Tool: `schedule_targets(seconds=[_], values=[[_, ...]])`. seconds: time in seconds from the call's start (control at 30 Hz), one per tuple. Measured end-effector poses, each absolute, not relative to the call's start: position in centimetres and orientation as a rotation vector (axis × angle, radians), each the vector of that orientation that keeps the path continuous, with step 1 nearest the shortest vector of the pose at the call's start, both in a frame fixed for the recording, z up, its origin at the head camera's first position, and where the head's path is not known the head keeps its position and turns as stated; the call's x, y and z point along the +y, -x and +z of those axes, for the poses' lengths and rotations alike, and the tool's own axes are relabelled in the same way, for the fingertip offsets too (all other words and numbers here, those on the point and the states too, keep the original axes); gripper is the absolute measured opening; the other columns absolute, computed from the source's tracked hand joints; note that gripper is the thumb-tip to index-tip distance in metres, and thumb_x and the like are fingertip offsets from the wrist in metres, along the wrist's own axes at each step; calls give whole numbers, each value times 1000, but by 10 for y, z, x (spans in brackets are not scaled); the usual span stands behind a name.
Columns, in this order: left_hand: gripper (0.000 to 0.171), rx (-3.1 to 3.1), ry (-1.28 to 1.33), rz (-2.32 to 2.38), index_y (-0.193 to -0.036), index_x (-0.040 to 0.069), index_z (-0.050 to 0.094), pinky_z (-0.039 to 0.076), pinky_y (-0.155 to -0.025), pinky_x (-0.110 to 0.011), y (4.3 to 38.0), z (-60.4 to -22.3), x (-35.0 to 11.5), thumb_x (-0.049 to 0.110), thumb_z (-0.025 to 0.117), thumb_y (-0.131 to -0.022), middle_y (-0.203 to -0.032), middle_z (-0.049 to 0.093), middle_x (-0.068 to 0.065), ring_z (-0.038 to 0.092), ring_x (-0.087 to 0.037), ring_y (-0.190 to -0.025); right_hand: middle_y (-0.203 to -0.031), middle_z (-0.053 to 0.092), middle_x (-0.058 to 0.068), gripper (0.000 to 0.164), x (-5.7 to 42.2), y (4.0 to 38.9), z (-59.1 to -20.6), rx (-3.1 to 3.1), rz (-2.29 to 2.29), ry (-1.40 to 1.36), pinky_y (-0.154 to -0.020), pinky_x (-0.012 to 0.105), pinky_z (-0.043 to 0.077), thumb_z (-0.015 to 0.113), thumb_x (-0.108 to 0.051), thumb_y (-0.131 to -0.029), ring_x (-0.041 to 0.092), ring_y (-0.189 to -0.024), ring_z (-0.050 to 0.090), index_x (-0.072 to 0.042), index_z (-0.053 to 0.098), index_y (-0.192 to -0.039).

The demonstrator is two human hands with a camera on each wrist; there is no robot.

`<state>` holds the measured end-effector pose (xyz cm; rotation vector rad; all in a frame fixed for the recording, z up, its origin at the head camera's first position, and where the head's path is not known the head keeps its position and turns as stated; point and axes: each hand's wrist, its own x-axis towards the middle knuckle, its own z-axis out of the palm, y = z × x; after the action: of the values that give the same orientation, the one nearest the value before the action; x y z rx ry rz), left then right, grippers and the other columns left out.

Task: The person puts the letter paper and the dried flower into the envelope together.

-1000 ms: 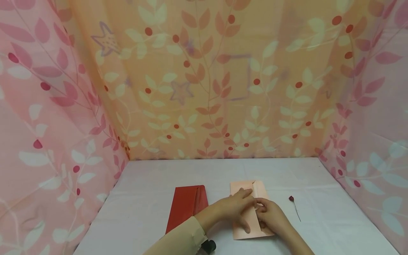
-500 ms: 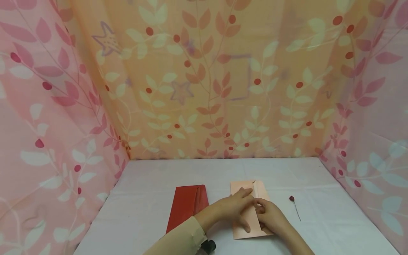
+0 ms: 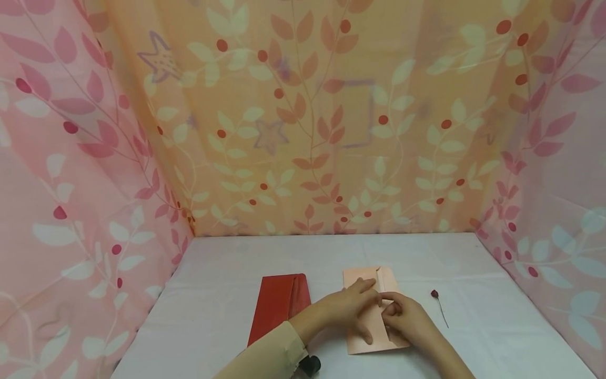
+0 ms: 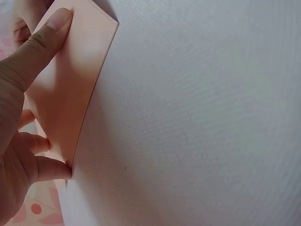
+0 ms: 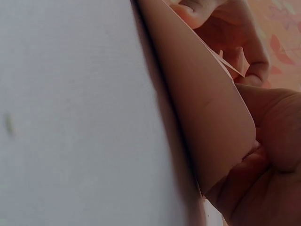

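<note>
A peach envelope [image 3: 379, 331] lies on the white table, its flap [image 3: 390, 283] folded out along the right side. Across its face, my left hand [image 3: 352, 308] presses with spread fingers. In the left wrist view, the thumb lies nearly straight on the paper and other fingertips reach the opposite edge. At the opening on the flap side, my right hand [image 3: 411, 316] holds the envelope with bent fingers, index and thumb close together. Part of that hand is hidden behind the raised flap [image 5: 207, 103] in the right wrist view.
A red envelope [image 3: 274, 310] lies to the left, partly under my left forearm. Right of the hands is a small dried rose [image 3: 435, 294] on a thin stem. A dark rounded piece [image 3: 310, 364] shows beside the left cuff. Patterned curtains [image 3: 307, 116] surround the table.
My right hand has shifted slightly right, and its thumb and index have drawn closer together at the opening. The left hand keeps its place on the peach envelope.
</note>
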<state>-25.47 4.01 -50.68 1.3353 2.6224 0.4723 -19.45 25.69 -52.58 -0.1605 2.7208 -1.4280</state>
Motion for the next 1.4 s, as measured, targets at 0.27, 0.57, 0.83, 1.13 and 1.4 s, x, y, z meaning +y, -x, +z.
schedule_targets(seconds=[0.27, 0.57, 0.83, 1.13, 1.4], values=[[75, 2617, -1318, 467, -130, 42, 49, 48, -108, -48, 254, -503, 41, 66, 84, -68, -170, 19, 7, 21, -29, -157, -87, 69, 0, 63, 267, 192, -522, 2715, -1447, 145, -56, 25, 49, 84, -29, -84, 11, -67, 60, -8, 59, -138], [75, 2618, -1333, 465, -129, 40, 50, 48, -107, -47, 254, -503, 41, 64, 86, -67, -169, 22, 3, 25, -27, -155, -89, 70, 1, 67, 274, 190, -520, 2728, -1488, 112, -54, 25, 50, 85, -30, -83, 11, -68, 61, -8, 58, -140], [75, 2624, -1303, 445, -129, 41, 50, 46, -109, -51, 253, -505, 43, 64, 86, -67, -169, 22, 4, 24, -30, -156, -89, 70, -1, 62, 277, 191, -519, 2779, -1489, 4, -58, 26, 53, 85, -27, -84, 13, -69, 63, -10, 60, -138], [74, 2623, -1305, 448, -129, 42, 50, 52, -102, -45, 252, -503, 42, 63, 86, -67, -169, 21, 6, 23, -30, -156, -91, 72, -5, 52, 284, 189, -509, 2946, -1347, -39, -65, 24, 50, 81, -27, -89, 9, -74, 64, -11, 63, -135], [74, 2613, -1294, 449, -129, 43, 50, 52, -102, -45, 253, -503, 42, 64, 85, -67, -169, 20, 8, 23, -26, -156, -93, 74, -9, 50, 295, 190, -510, 3071, -1234, -57, -66, 23, 47, 79, -29, -91, 5, -76, 62, -13, 63, -135]])
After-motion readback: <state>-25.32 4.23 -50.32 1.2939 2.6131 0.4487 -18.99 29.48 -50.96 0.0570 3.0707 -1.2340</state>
